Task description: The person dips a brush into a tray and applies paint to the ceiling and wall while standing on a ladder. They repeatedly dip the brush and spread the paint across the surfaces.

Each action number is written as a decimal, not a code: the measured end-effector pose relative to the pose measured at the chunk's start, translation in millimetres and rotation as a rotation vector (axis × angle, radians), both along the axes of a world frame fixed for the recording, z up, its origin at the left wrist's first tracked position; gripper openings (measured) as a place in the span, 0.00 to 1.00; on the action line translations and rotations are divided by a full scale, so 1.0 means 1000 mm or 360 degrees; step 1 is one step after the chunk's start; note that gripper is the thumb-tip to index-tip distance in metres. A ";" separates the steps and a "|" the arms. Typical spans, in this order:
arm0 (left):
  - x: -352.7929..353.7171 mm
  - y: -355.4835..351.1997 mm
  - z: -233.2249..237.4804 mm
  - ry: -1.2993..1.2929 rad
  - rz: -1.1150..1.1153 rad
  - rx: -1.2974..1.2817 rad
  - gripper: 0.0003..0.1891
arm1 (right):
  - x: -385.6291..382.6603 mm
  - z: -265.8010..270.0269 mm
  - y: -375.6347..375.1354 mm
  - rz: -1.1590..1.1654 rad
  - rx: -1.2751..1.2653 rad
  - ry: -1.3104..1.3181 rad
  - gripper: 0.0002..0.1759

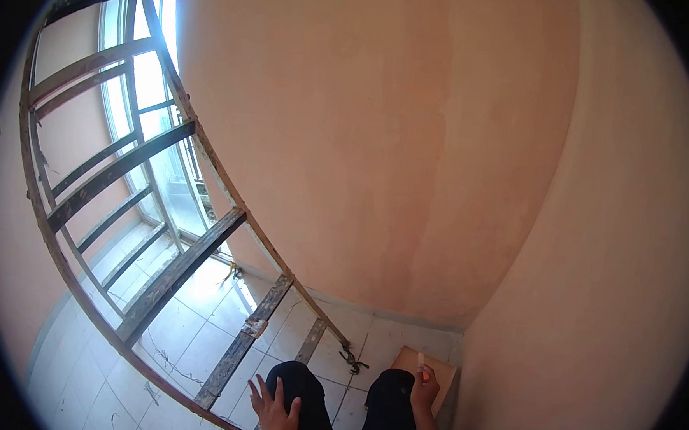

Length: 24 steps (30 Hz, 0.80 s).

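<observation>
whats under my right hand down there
A tan board lies below the right hand, which pinches a small pale object; the hand and knee cover the board's near part.

Left hand flat on knee, right hand gripping small pale object over wooden board, metal frame alongside

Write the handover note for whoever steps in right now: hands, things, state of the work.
Left hand: open, flat on the left knee.
Right hand: shut on a small pale object, too small to identify, over the brown board in the corner.
Ladder frame: at the left, above the tiled floor.
Wall: looks smoothly plastered, with a darker patch low down. What remains cannot be judged from here.
</observation>
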<state>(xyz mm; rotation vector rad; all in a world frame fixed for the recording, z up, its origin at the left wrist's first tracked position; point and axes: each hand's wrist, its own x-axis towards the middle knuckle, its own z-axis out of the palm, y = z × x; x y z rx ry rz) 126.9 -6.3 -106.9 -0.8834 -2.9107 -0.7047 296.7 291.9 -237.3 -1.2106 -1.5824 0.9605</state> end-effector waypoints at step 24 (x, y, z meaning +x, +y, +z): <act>-0.013 0.000 -0.019 -0.0074 -0.0260 0.0114 0.50 | -0.002 -0.004 0.009 0.0003 0.0085 -0.0164 0.14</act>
